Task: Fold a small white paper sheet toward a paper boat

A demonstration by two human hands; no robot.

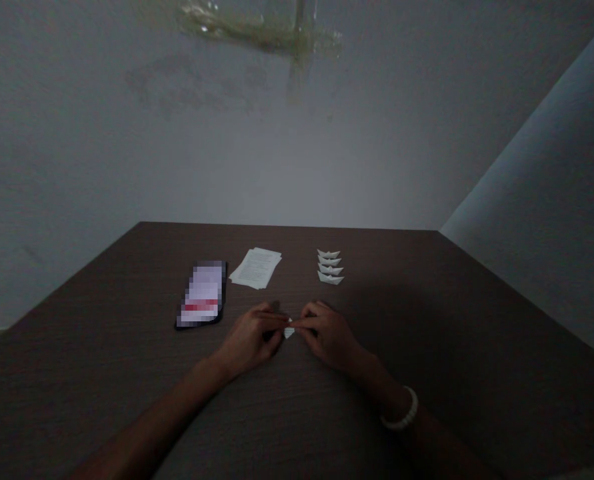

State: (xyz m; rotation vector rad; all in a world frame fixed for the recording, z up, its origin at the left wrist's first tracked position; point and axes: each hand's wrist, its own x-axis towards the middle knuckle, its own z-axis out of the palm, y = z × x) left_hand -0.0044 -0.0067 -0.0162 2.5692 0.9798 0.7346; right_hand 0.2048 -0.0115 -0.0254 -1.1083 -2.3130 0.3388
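Observation:
Between my hands lies a small folded piece of paper (289,331), white with printed lines, on the dark table. My left hand (255,333) presses its fingertips on the paper's left side, fingers close together. From the right, my right hand (327,332) has its fingertips on the same piece, its fingers bent. Most of the paper is hidden under the fingers. Beyond my right hand, several white paper boats (331,277) stand in a row running away from me. A stack of printed paper sheets (257,268) lies beyond my left hand.
A phone (201,293) with a blurred lit screen lies left of my left hand. The brown wooden table (101,293) meets a grey wall (297,167) at its far edge, and another wall surface slopes up on the right. A beaded bracelet (407,413) circles my right wrist.

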